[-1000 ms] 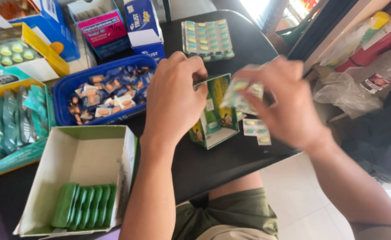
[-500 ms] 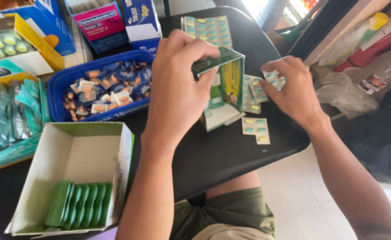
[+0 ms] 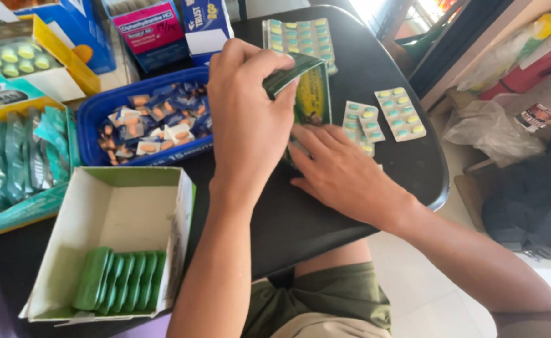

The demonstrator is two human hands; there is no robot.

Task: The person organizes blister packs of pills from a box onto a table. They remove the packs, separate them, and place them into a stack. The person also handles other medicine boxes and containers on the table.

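Note:
My left hand (image 3: 250, 119) grips a small green and yellow carton (image 3: 310, 87) from above and holds it upright on the black table (image 3: 300, 219). My right hand (image 3: 341, 172) lies flat beside the carton's base, its fingertips on blister strips under the carton. Whether it holds a strip is hidden. Loose blister strips (image 3: 400, 114) of pale green and yellow pills lie just right of the carton. Another strip sheet (image 3: 300, 34) lies behind it.
A blue tray (image 3: 100, 106) of small sachets sits left of my hands. An open white box (image 3: 119, 213) holding several green strips stands at the front left. Boxes of teal packets (image 3: 19, 163) and other cartons (image 3: 147, 28) crowd the left and back. Bags (image 3: 507, 125) lie right of the table.
My left hand has kept the carton upright and moved it slightly nearer. My right hand let go of the strips it held and dropped flat next to the carton's base.

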